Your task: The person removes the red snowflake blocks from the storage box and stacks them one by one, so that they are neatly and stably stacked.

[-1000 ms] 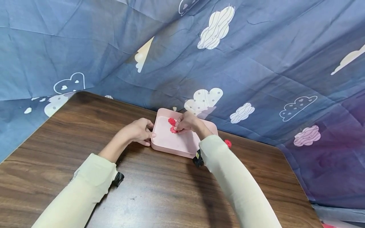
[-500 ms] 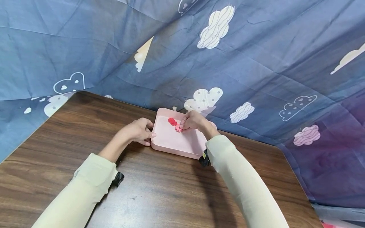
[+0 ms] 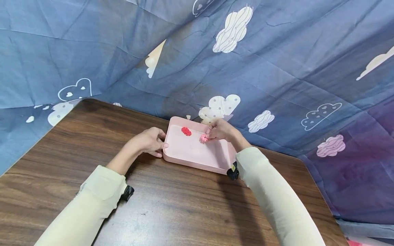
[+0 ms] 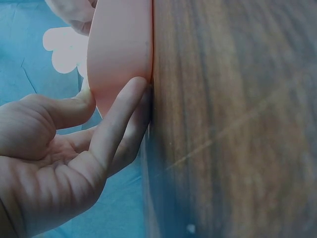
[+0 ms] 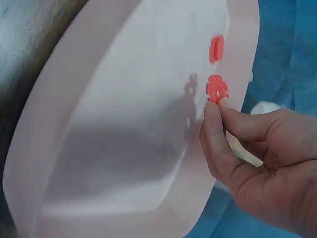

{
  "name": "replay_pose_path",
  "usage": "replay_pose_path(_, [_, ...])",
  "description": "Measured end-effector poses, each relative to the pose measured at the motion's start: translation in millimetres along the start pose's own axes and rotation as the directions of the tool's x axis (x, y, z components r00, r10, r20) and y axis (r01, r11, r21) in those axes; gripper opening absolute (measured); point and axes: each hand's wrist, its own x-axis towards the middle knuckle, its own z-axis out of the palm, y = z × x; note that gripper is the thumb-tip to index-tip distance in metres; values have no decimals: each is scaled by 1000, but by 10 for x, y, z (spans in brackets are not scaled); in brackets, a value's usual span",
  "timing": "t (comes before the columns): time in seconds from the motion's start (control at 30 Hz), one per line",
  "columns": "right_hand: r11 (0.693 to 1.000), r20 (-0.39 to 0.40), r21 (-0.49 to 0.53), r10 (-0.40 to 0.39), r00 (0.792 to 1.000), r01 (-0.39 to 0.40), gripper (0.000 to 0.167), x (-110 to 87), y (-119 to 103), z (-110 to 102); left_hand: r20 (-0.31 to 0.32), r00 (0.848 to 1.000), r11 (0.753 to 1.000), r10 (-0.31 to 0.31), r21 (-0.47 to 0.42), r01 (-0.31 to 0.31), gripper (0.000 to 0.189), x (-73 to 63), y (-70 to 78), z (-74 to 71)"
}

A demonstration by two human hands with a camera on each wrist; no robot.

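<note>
A shallow pink tray [image 3: 191, 164] stands toward the back of the wooden table. My left hand [image 3: 150, 141] holds its left side, thumb [image 4: 77, 108] at the rim and fingers against the outer wall. Over the tray, my right hand [image 3: 221, 130] pinches a pinkish-red snowflake building disc [image 5: 217, 88] between thumb and index finger; its notched, petal-like edge faces out from the fingertips. Farther left inside the tray, a red notched piece [image 3: 186, 131] of the same sort lies near the back wall. The right wrist view shows the held disc's shadow on the tray floor.
The wooden table [image 3: 160, 205] extends in front of the tray and to both sides. Close behind the tray hangs a blue cloth [image 3: 184, 68] printed with clouds. Both wrists carry small black devices, the right one [image 3: 233, 171] beside the tray's front right corner.
The right hand has moved right across the tray with the pinched disc, away from the red piece, which stays. The left hand has not moved. The right sleeve now covers a red piece's spot beyond the tray.
</note>
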Motion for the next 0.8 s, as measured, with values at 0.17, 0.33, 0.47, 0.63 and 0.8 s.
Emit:
replay_pose_path(0.17, [994,20,105,6,1000,-8,8,-71,119,-154,3,1000,1000,-4,-11,4,52,-11,4,-9])
replay_pose_path(0.33, [989,35,137,57,998,-62,9,-131,238,-290,6,1000,1000,-6,-15,6,52,6,-1,-5])
replay_pose_path(0.47, [984,46,160,69,997,-76,9,-177,319,-377,5,1000,1000,-8,-10,8,52,6,0,-4])
replay_pose_path(0.63, [985,42,135,100,994,-105,16,-246,409,-496,7,1000,1000,-6,-14,6,52,-4,7,-3])
replay_pose_path(0.8, [990,24,67,124,992,-126,20,-314,538,-629,7,1000,1000,3,-4,-3,53,-11,0,-4])
